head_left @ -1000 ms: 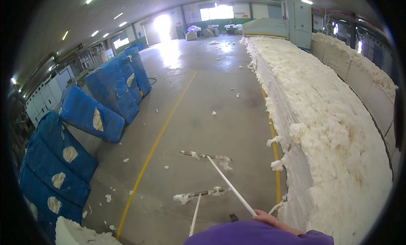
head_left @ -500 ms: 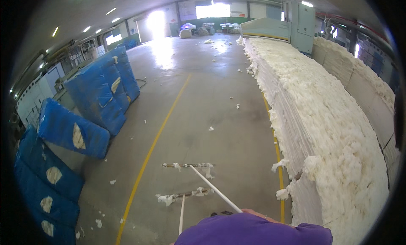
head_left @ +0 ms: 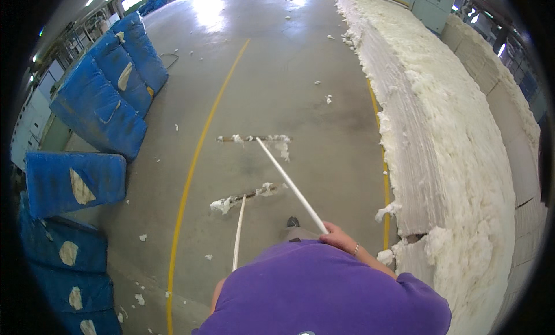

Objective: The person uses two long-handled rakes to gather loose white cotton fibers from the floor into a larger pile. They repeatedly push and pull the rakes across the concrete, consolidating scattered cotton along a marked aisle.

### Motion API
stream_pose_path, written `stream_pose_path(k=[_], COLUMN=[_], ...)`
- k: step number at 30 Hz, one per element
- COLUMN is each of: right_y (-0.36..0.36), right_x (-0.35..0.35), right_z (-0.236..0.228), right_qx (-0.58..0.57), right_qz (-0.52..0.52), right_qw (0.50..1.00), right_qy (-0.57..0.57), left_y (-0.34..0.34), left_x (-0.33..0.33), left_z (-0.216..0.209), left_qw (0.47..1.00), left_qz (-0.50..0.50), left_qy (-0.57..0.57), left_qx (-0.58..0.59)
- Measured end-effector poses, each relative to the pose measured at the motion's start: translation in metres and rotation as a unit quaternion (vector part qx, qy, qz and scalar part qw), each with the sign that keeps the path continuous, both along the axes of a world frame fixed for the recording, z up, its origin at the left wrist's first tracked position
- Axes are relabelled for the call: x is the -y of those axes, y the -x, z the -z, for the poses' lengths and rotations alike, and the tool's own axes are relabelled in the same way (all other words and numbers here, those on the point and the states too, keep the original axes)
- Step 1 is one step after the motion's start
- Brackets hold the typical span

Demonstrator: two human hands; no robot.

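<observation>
My right hand is closed around the upper end of a white pole, with a bracelet at the wrist. That pole belongs to a push broom whose narrow head lies crosswise on the floor ahead, with white fluff caught on it. A second push broom is nearer and to the left; more fluff clings to its slightly slanted head. Its pole runs back behind my purple shirt. Only a bit of my left arm shows; the left hand is hidden.
Along the right runs a long, tall stack of white fibre, with tufts hanging off its side. Blue wrapped bales with torn patches stand at left. Yellow lines mark the grey floor, where loose fluff is scattered. A pale machine stands far right.
The view has tilted down, so the brooms and bales sit higher or shifted in the picture. My right hand and a dark shoe now show more plainly. Both broom heads stay ahead of me.
</observation>
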State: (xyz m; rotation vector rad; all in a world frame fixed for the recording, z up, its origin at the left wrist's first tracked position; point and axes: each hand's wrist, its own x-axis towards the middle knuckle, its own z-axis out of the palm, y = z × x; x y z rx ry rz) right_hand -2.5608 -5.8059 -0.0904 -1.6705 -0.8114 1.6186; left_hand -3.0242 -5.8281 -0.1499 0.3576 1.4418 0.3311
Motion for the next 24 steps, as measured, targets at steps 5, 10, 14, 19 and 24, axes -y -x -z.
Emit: stream_pose_path(k=[5,10,14,19,24], right_y=[-0.057,-0.113,-0.158,-0.198,-0.227], right_x=[-0.183,-0.357,-0.475,-0.590,-0.680], right_z=[-0.026,-0.016,0.058,0.137,0.149], right_qx=[0.060,0.079,0.061,0.054,-0.021], right_qz=[0.004,-0.001,0.026,0.078,0.111], right_qw=[0.997,0.997,0.998,0.987,0.976], right_qy=[0.041,0.026,0.003,0.127,0.187], left_y=[-0.046,-0.088,-0.112,-0.142,-0.180], left_x=[-0.131,-0.278,-0.411,-0.603,-0.776], left_z=[-0.019,-0.013,0.006,0.011,0.008], left_qw=[1.000,0.999,0.999,1.000,0.999], left_qz=[-0.025,-0.039,-0.031,0.002,0.049], left_qy=[0.016,0.023,0.025,0.015,0.021], left_qx=[-0.004,0.004,0.006,0.009,0.005])
